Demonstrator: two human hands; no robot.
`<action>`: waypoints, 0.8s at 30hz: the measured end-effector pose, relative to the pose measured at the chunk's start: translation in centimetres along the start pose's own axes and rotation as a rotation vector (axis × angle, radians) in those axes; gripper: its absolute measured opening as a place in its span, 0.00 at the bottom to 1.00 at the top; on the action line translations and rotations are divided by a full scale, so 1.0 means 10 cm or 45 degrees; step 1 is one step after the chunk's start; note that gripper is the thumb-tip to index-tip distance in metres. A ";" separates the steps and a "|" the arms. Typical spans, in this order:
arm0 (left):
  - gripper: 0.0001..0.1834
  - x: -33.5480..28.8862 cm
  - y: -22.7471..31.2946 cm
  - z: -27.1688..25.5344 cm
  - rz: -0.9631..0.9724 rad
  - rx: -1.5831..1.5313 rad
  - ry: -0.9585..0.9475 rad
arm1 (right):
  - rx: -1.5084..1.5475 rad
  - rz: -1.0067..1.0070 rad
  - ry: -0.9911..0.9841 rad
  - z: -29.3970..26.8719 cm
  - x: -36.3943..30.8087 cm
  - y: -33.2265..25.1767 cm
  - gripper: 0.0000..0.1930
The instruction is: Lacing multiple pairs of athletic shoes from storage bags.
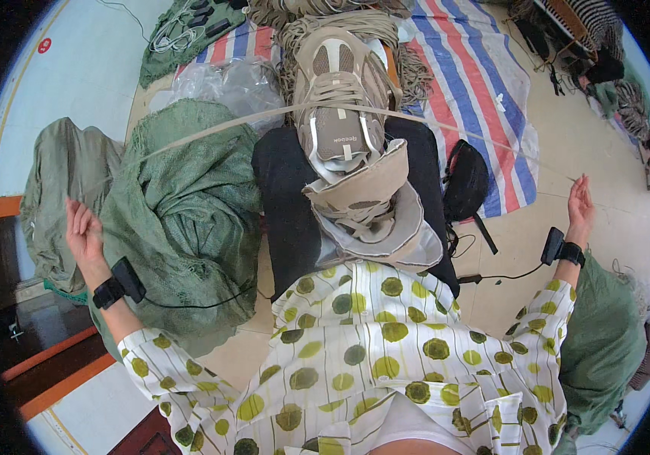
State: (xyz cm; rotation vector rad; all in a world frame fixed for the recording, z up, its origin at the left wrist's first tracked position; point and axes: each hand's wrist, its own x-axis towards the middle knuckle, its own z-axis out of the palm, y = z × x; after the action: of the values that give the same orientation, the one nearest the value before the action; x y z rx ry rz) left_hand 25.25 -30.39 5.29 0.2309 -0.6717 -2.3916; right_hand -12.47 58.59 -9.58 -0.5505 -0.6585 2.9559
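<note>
My arms are spread wide, with a flat beige shoelace (264,113) stretched between my hands across a beige and brown sneaker upper (339,95). At the far left, my left hand (84,229) has its fingers closed on one end of the lace. Farther right, my right hand (581,203) pinches the other end between its fingertips. The lace crosses the top eyelets, and rows below it are laced toward the toe. Nearer me, a second beige upper (370,216), also laced, lies over my lap on dark cloth (287,189).
A bundle of beige laces (416,80) lies behind the upper on a striped sheet (484,114). Green woven sacks (181,197) and clear plastic (234,87) are at left. A black pouch (464,180) lies right of my lap. Cabled black wristbands (119,283) are on both wrists.
</note>
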 end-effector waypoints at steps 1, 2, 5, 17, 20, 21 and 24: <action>0.12 -0.08 0.33 -0.21 0.052 0.049 -0.014 | -0.065 -0.129 0.033 -0.04 0.03 0.02 0.19; 0.13 -0.15 0.61 -0.43 0.097 0.090 -0.026 | -0.137 -0.266 0.068 -0.09 0.07 0.02 0.18; 0.16 -0.27 1.13 -0.88 0.262 0.304 0.178 | -0.564 -0.164 -0.089 -0.40 0.33 -0.03 0.16; 0.12 -0.19 -2.25 0.76 -0.295 1.779 -0.024 | -1.808 0.018 -1.178 1.76 -1.06 3.12 0.08; 0.09 -0.05 -2.80 0.93 -0.159 1.816 -0.321 | -1.783 -0.016 -1.198 1.85 -1.08 3.41 0.07; 0.09 0.00 -2.91 0.94 -0.029 1.904 -0.430 | -1.788 -0.014 -1.198 1.86 -1.08 3.46 0.07; 0.08 0.05 -3.12 1.01 0.008 1.941 -0.514 | -1.834 0.002 -1.188 1.93 -1.12 3.50 0.08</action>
State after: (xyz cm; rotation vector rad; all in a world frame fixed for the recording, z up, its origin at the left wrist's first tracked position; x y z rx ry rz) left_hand 5.00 -5.69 -2.34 0.3328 -2.5166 -1.4042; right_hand -8.30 17.62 -4.36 0.9183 -2.7178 2.0157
